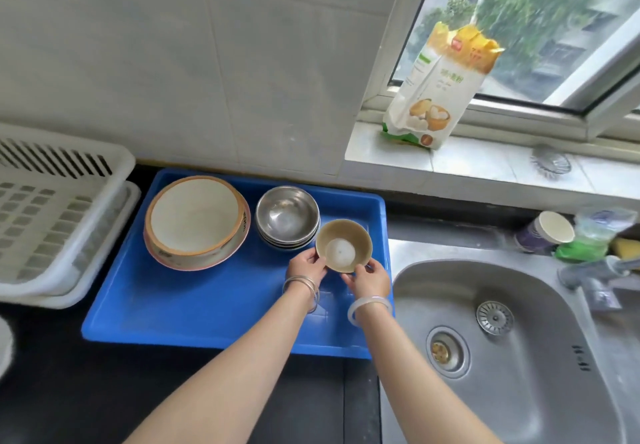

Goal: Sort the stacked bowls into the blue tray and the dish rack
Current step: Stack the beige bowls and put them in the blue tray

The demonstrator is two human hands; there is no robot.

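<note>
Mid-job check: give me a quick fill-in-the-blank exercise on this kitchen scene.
The left hand and right hand grip the small tan bowl over the ____ tray.
The white dish rack stands to the tray's ____.
The flour bag stands on the ____.
The steel bowls are stacked beside the ____-rimmed ceramic bowls.
Missing: blue; left; windowsill; orange.

Your blue tray (194, 308) is smooth, glossy plastic; the dish rack (52, 235) beside it is white plastic with a duller sheen. The stacked metal bowls (287, 216) look like polished steel, mirror-bright. The small bowl (343, 246) you hold looks like glazed ceramic. The cream bowls (195, 215) look matt. The sink (519, 391) is brushed steel, and the worktop (69, 374) is dark and smooth.
</note>
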